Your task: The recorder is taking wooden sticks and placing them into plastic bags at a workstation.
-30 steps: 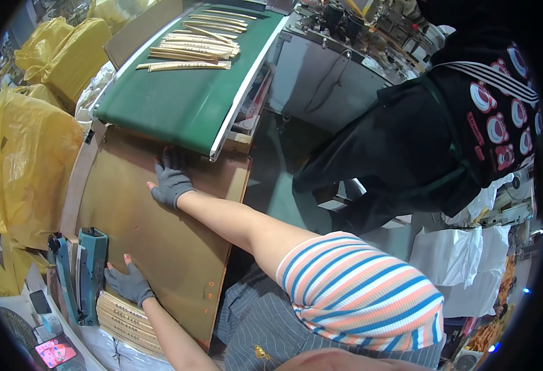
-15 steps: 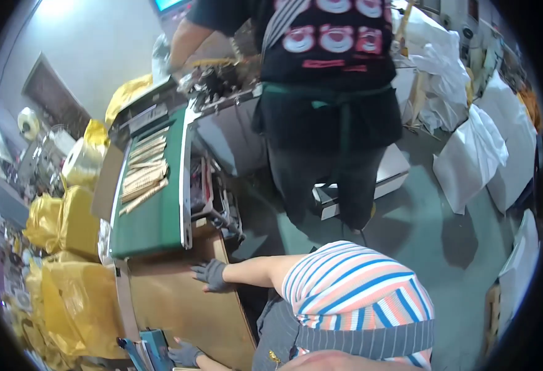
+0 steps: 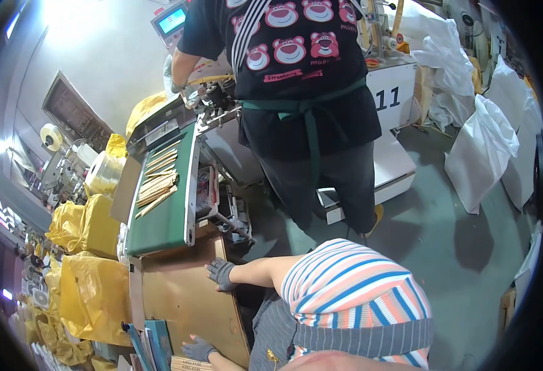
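The right hand (image 3: 222, 274), in a grey glove with bare fingertips, is spread with nothing in its grasp, at the right edge of the brown board (image 3: 185, 303). The left hand (image 3: 199, 349), gloved alike, has its fingers extended and parted, also holding nothing, low on the board; whether it touches the stack (image 3: 191, 364) of wrapped sticks just below cannot be told. A teal block (image 3: 158, 340) stands to its left. Beyond the board's far end runs a green belt (image 3: 160, 235), with loose sticks (image 3: 157, 182) lying across it. Yellow bags (image 3: 95, 300) line the left; a co-worker (image 3: 308, 130) stands ahead, back turned.
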`<state>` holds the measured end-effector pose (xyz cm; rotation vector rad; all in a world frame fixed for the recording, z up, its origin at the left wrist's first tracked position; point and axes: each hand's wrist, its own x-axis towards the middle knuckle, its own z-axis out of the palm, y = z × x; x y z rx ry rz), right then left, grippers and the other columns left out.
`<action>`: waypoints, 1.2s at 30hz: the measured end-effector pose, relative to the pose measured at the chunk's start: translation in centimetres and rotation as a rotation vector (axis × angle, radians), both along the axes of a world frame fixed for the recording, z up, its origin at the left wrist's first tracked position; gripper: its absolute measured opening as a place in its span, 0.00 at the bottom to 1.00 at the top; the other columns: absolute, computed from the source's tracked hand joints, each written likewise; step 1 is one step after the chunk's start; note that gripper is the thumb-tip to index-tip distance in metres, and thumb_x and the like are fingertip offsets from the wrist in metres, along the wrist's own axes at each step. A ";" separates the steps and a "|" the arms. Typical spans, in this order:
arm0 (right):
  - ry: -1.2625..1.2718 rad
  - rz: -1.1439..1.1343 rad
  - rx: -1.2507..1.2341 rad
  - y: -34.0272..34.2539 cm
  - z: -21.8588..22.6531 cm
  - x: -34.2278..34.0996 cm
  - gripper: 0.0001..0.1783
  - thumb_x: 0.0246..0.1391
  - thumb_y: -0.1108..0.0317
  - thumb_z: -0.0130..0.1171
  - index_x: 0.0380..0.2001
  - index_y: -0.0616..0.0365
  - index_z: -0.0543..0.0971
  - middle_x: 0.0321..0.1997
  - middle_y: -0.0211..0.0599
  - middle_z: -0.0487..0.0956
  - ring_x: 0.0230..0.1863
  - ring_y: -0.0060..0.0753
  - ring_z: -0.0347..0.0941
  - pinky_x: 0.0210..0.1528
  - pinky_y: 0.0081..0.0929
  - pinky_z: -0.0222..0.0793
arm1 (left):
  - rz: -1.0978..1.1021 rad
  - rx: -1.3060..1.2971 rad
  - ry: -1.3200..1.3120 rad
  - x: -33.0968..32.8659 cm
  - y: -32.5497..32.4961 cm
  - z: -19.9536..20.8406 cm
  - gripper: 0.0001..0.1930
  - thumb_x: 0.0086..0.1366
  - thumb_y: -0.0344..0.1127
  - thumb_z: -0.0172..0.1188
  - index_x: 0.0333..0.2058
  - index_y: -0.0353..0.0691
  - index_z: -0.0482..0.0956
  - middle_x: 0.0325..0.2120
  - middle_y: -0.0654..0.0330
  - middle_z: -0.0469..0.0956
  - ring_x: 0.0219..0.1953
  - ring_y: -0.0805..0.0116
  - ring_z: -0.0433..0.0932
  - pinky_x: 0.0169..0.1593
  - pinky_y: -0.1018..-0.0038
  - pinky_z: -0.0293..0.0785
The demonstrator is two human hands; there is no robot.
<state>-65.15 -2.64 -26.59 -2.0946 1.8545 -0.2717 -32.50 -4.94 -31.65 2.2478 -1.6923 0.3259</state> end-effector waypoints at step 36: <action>-0.187 -0.194 -0.221 -5.4 -1.7 2.3 0.35 0.53 0.47 0.45 0.57 0.61 0.61 0.62 0.59 0.56 0.64 0.62 0.47 0.64 0.51 0.43 | -0.104 -0.024 0.079 0.4 1.7 1.5 0.31 0.64 0.54 0.46 0.53 0.30 0.66 0.56 0.41 0.62 0.58 0.47 0.60 0.60 0.60 0.57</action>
